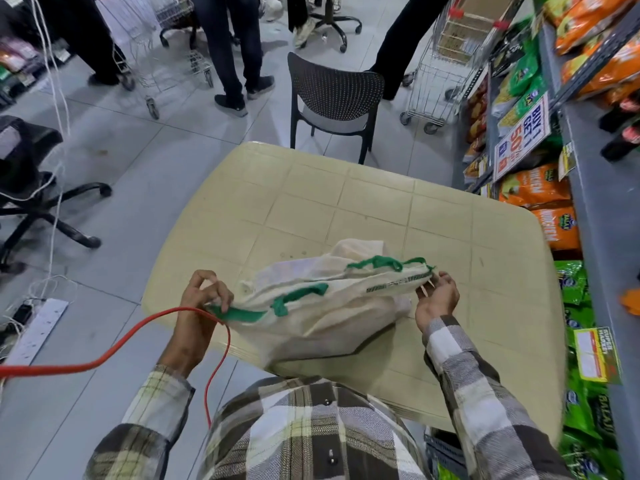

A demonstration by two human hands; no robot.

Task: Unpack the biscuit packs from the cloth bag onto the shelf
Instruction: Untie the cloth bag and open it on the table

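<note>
A cream cloth bag [322,306] with green handles lies on its side on the beige plastic table [346,202], partly over the near edge. My left hand [204,299] pinches the bag's left green-trimmed rim. My right hand [438,296] holds the right end of the rim, fingers curled under the edge. The bag's mouth faces me and sags. No biscuit pack shows; the bag's inside is hidden. The shelf [588,209] runs along the right side.
A red cable [104,358] loops across my left wrist. A black chair [332,98] stands behind the table. Snack packets [540,188] fill the right shelf. Trolleys, office chairs and standing people's legs occupy the floor beyond. A power strip [38,327] lies at the left.
</note>
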